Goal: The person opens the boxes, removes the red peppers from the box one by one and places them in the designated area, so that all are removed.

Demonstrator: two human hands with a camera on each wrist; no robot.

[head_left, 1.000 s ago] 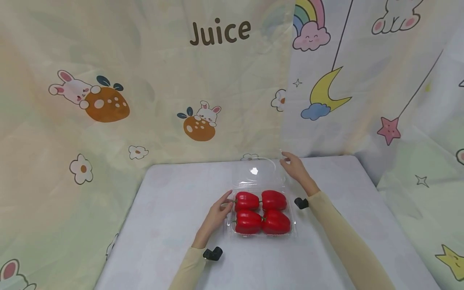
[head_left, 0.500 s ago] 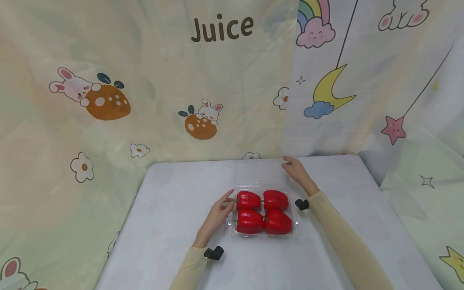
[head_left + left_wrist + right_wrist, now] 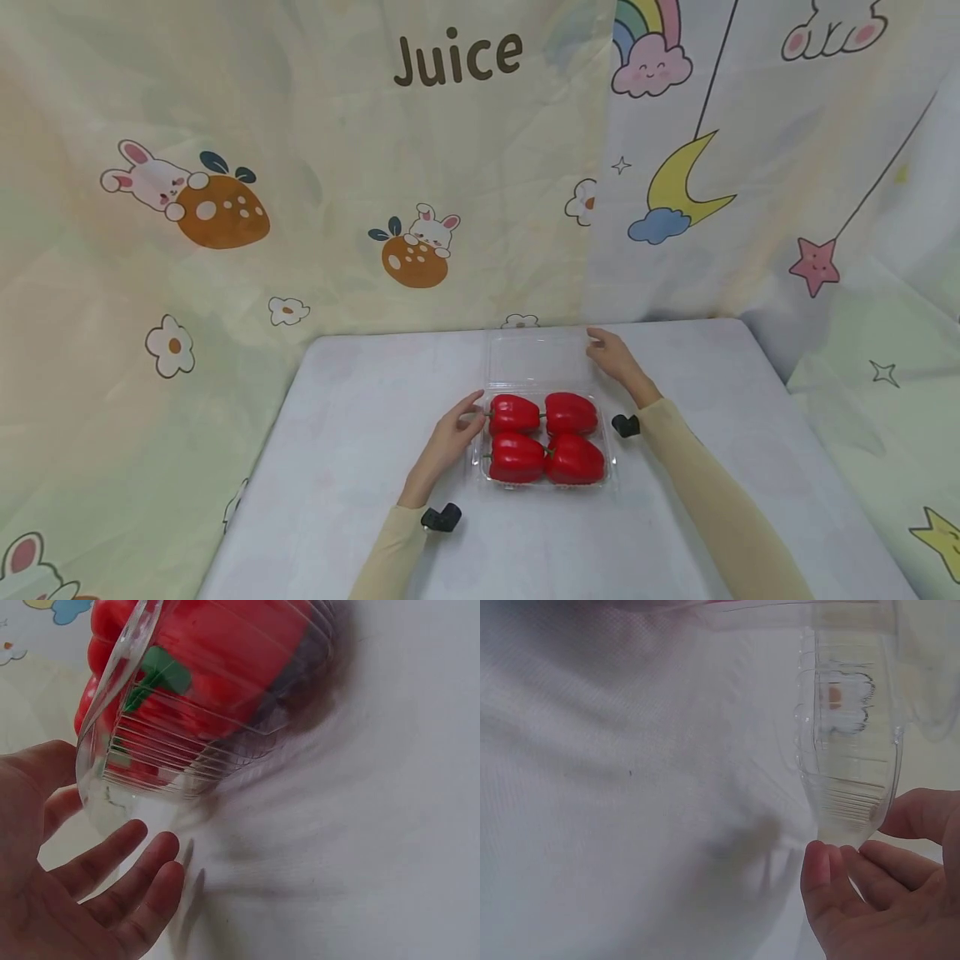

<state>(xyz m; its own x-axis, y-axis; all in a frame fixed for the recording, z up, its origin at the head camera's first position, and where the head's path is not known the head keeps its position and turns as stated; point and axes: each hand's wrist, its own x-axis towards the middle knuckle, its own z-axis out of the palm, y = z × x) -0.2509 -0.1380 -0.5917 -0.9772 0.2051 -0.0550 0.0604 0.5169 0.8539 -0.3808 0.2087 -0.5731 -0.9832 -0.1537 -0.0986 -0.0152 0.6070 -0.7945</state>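
Note:
Several red bell peppers (image 3: 516,458) with green stems fill a clear plastic clamshell box (image 3: 480,477). Its lid (image 3: 525,358) lies folded back behind them. My left hand (image 3: 453,433) is at the box's left side, thumb and index finger at the rim (image 3: 88,742); its other fingers (image 3: 154,889) stretch out loosely under the ribbed wall. At the lid's far right corner, my right hand (image 3: 613,354) has the ribbed corner (image 3: 855,806) between thumb (image 3: 915,814) and fingers. Part of the index finger of my left hand is hidden behind its thumb.
The box stands on a table with a white cloth (image 3: 360,417). A fabric backdrop (image 3: 322,167) with cartoon prints hangs right behind the table's far edge. Each sleeve has a small black wrist device (image 3: 442,518) beside it.
The lid has swung back and down from a raised tilt to lying flat, my right hand lowering slightly at its corner. My left hand has stayed at the box's left rim.

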